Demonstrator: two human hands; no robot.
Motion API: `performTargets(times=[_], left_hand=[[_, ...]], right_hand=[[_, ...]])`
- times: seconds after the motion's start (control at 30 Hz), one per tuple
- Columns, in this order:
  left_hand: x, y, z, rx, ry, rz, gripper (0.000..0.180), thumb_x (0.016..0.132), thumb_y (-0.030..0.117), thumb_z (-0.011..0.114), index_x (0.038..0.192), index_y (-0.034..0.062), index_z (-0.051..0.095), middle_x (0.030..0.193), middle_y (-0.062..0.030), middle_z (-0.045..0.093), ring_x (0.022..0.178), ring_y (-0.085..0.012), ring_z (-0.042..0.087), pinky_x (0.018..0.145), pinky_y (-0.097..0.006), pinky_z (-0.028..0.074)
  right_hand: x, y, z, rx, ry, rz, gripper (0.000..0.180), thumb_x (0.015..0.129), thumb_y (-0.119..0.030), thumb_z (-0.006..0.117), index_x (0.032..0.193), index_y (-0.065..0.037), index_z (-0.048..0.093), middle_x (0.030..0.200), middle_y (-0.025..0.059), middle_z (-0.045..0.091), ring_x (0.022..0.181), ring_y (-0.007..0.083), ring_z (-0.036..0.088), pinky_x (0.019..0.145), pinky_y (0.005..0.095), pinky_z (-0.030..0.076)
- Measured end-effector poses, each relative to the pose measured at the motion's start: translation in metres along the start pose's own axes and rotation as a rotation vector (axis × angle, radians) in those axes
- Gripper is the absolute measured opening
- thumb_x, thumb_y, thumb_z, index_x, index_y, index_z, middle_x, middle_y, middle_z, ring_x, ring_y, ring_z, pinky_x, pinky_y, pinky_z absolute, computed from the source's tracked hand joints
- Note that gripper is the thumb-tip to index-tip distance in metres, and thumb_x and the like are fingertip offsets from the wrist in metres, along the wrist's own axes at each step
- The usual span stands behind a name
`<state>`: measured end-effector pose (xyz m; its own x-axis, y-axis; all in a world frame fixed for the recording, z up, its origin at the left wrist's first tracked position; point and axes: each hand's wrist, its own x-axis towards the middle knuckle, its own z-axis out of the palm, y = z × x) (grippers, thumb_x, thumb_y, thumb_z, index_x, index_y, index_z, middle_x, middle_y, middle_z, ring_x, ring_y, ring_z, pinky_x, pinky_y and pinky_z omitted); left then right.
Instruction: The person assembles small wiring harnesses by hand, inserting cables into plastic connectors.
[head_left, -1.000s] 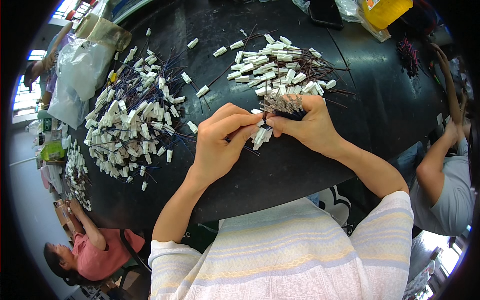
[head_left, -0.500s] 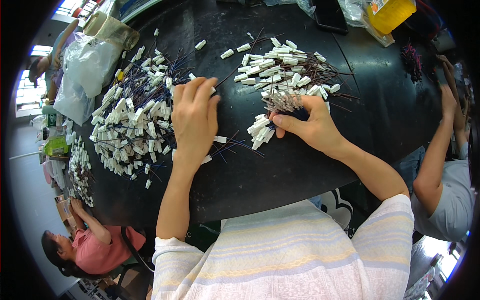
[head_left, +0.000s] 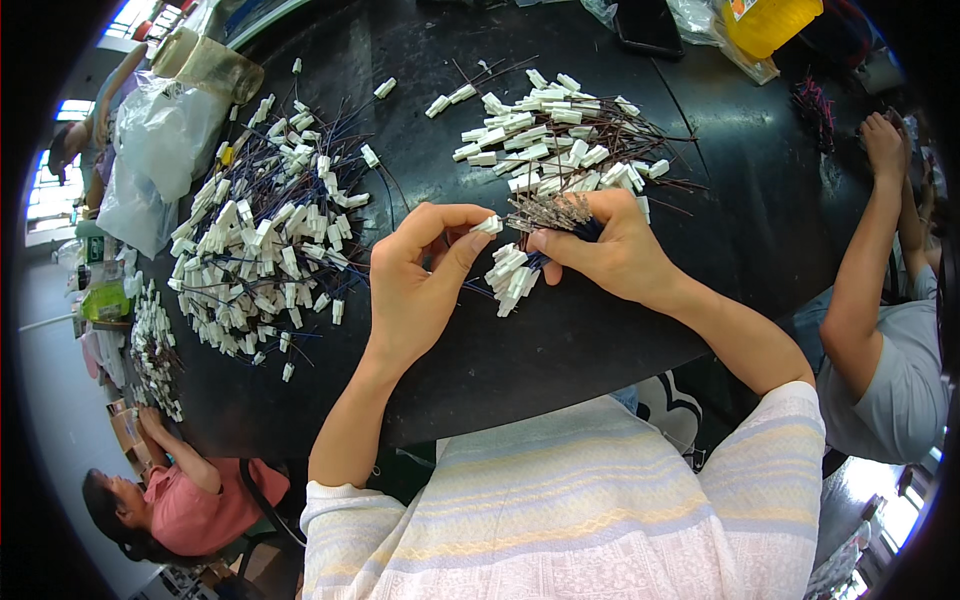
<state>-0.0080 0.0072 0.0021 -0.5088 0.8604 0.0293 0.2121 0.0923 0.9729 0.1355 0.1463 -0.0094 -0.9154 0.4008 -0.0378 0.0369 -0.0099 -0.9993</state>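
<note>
A: Head view, sole view. State of the hands?

B: Left hand: thumb and fingertips narrowed on one white connector, just left of the wire bundle. Right hand: wrapped around that bundle, thumb across it, greyish tips fanned out above the thumb.

A: Other white pieces?

B: Connector cluster: just on the near side of the bundle, below the right thumb. Cannot tell whether every piece is wired into it. Larger pile: well left of the bundle. Smaller pile: just beyond it.

A: Handling notes?

B: Judgement only. A light pinch on the connector's flat sides seems best, end faces clear of the fingers. The right grip should be firm enough to keep the tips aligned, gentle enough not to kink strands. Thin tips would probably bend or snag if met askew; a straight approach is safer.

A: Materials?

B: Connectors: apparently moulded plastic, small oblong blocks with stepped edges. Wires: slender, dark blue and brown, springy-looking, jutting every way in the piles. Tabletop, beneath the bundle: black, smooth, dull sheen. Plastic bag, far left of the bundle: milky, crumpled film.
</note>
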Motion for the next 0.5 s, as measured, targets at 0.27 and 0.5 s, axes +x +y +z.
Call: performTargets(times=[0.27, 0.5], left_hand=[[-0.0003, 0.0017, 0.0023, 0.125, -0.018, 0.073, 0.014, 0.077, 0.001, 0.064, 0.091, 0.0021, 0.065, 0.072, -0.0009, 0.053, 0.061, -0.0054, 0.046, 0.051, -0.019, 0.035], [-0.0022, 0.0023, 0.0017, 0.231, -0.033, 0.153, 0.016, 0.074, -0.002, 0.065, 0.089, 0.0028, 0.066, 0.068, -0.0023, 0.053, 0.055, -0.0065, 0.044, 0.047, -0.020, 0.032]], right_hand=[[0.0000, 0.0006, -0.0021, -0.055, -0.046, -0.015, 0.011, 0.081, -0.008, 0.061, 0.078, 0.001, 0.065, 0.061, 0.0039, 0.062, 0.053, 0.0074, 0.057, 0.051, 0.0208, 0.044], [0.0011, 0.0008, -0.0017, -0.037, 0.059, -0.066, 0.010, 0.077, -0.008, 0.061, 0.079, 0.001, 0.062, 0.060, 0.0042, 0.061, 0.056, 0.0082, 0.056, 0.053, 0.0226, 0.043]])
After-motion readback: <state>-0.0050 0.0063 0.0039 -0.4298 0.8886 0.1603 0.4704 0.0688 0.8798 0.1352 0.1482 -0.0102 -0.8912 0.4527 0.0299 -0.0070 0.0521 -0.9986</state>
